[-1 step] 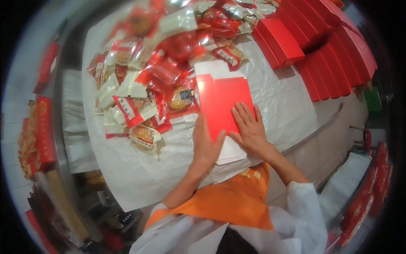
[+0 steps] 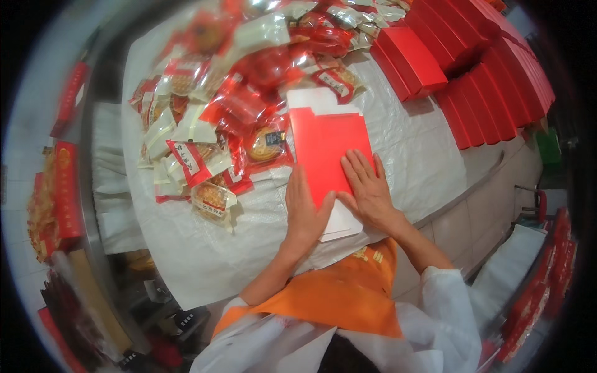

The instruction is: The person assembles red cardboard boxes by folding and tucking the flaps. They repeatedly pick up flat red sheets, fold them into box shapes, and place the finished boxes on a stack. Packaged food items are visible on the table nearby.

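A flat red carton (image 2: 323, 140) with white end flaps lies in front of me on the white sheet (image 2: 404, 161). My left hand (image 2: 306, 208) rests along its lower left edge, fingers straight and thumb laid out over the red face. Across the lower right part my right hand (image 2: 367, 191) lies flat with its fingers stretched out. A white flap (image 2: 339, 225) shows below the hands, and another sticks out at the far end. Individually wrapped round pastries (image 2: 264, 146) in clear, red and cream packets are heaped just left of and beyond the carton.
Red boxes (image 2: 410, 62) stand in rows at the far right of the covered table. Beyond the table's left side are a red box (image 2: 67, 189) and stacked white material (image 2: 109, 168). More red packages (image 2: 544, 280) sit low on the right, past the tiled floor (image 2: 460, 230).
My left hand has shifted very slightly to the right against the carton. The bright shine near the carton's upper left corner has faded. My right hand stays in place.
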Demonstrator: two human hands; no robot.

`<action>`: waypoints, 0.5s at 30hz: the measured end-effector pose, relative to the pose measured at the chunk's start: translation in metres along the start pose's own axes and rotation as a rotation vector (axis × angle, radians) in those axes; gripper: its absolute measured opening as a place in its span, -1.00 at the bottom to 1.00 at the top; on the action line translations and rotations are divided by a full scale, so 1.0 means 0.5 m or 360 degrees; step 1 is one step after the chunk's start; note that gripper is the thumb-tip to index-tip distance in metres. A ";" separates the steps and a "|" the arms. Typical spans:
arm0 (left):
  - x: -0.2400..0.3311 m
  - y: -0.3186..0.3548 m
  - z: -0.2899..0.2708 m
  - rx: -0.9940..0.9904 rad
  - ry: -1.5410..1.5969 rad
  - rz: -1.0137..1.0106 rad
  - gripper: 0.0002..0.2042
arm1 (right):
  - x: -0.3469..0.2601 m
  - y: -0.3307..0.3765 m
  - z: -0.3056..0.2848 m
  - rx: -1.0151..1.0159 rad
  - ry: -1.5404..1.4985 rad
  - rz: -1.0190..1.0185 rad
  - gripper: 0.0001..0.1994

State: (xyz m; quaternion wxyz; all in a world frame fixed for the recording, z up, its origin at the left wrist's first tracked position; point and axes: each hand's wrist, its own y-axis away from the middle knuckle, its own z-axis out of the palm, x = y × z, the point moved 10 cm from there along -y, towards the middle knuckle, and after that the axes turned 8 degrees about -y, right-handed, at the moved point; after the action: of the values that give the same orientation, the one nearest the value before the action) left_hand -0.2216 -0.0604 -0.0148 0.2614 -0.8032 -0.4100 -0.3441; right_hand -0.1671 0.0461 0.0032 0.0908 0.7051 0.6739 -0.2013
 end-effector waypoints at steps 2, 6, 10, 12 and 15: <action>0.038 0.002 -0.017 0.0134 -0.0193 0.0106 -0.38 | -0.004 0.003 -0.005 0.0024 -0.0006 -0.0031 -0.34; 0.068 -0.022 -0.047 0.0113 0.1033 -0.0233 -0.46 | 0.002 0.014 -0.032 0.0241 -0.0217 -0.0192 -0.43; 0.045 -0.074 -0.026 -0.0139 0.1440 -0.0531 -0.65 | -0.029 0.057 -0.085 0.0431 -0.0143 -0.0517 -0.52; 0.037 -0.083 -0.019 -0.0146 0.1609 -0.0562 -0.72 | -0.040 0.091 -0.140 0.0694 -0.0259 -0.0454 -0.59; 0.052 -0.064 -0.057 0.0292 0.1798 -0.0424 -0.75 | 0.026 0.169 -0.082 0.0620 -0.2089 0.0568 -0.69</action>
State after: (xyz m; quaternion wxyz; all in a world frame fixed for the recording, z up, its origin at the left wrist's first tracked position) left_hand -0.2471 -0.0511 0.0273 0.4625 -0.4109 -0.3326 -0.7118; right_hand -0.0769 0.0681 0.0230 0.3823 0.5412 0.3057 -0.6838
